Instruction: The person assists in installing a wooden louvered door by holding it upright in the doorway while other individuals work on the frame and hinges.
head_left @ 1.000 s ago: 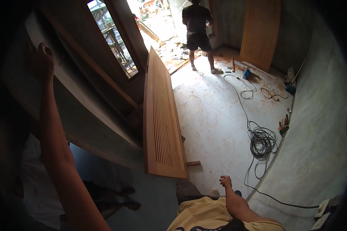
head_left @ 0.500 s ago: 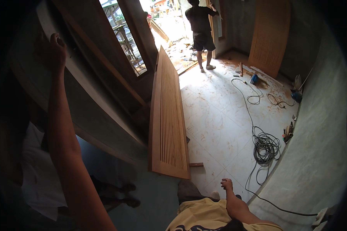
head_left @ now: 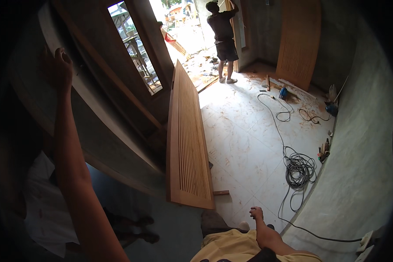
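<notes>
My left hand [head_left: 61,65] is raised at the upper left, its fingers curled over the pale edge [head_left: 48,28] of the curved-looking concrete wall. My right hand [head_left: 256,213] hangs low beside my yellow shirt [head_left: 227,244], fingers curled; I cannot make out whether anything is in them. A slatted wooden door panel [head_left: 188,148] leans on its long side along the wall between my hands. A short wood piece [head_left: 221,193] lies by its lower end.
A person [head_left: 220,35] stands at the bright doorway, arm raised to the frame. Another wooden panel [head_left: 298,48] leans at the back. A blue power tool [head_left: 283,93], coiled cable [head_left: 299,170] and hand tools [head_left: 323,150] lie along the right. Someone in white [head_left: 48,205] is at lower left.
The person at the doorway has turned and raised an arm to the frame, stepping slightly. My hands stay where they were, while my view shifts slightly.
</notes>
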The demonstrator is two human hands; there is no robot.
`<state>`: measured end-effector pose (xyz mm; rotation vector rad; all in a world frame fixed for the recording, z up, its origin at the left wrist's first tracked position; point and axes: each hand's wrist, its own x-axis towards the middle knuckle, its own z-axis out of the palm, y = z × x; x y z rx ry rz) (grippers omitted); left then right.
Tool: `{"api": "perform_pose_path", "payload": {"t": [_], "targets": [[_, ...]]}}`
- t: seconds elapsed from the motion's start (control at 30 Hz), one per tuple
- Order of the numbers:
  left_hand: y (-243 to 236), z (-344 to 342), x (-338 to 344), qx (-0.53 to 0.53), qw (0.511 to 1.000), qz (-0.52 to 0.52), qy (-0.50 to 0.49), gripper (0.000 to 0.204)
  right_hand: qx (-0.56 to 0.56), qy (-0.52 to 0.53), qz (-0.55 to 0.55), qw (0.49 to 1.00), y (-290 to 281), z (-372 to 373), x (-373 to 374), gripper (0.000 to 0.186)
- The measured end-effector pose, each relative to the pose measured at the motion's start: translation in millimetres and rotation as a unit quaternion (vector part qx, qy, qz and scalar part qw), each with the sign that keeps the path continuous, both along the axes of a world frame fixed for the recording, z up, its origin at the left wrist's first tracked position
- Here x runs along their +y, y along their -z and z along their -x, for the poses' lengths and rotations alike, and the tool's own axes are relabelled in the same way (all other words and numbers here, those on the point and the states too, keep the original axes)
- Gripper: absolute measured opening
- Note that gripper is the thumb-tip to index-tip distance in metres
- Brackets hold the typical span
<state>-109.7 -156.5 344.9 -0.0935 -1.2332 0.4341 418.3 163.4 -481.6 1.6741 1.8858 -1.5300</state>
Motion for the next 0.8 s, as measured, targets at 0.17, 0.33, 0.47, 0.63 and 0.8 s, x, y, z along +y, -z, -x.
{"api": "perform_pose_path", "payload": {"t": [0.17, 0.33, 0.47, 0.63, 0.8], "targets": [[0.8, -6.6, 4.6, -0.003, 1.0, -0.006, -0.001, 0.017, 0.003, 0.006, 0.008, 1.0, -0.4, 0.7, 0.7, 0.037], [4.0, -11.6, 8.3, -0.02, 1.0, -0.018, -0.007, 0.018, 0.01, 0.016, 0.007, 1.0, 2.2, -1.3, 2.0, 0.037], [-2.1, 0.3, -0.6, -0.024, 1.0, -0.011, 0.013, 0.018, 0.011, 0.01, -0.006, 1.0, 9.8, -0.2, 3.8, 0.036], [-1.3, 2.9, -0.7, -0.028, 1.0, -0.008, 0.012, 0.017, 0.005, 0.0, -0.013, 1.0, 2.3, 1.5, 2.4, 0.036], [-0.4, 10.1, -3.8, -0.021, 1.0, -0.002, 0.005, 0.017, 0.003, 0.011, 0.002, 1.0, -6.0, 3.4, 2.5, 0.037]]}}
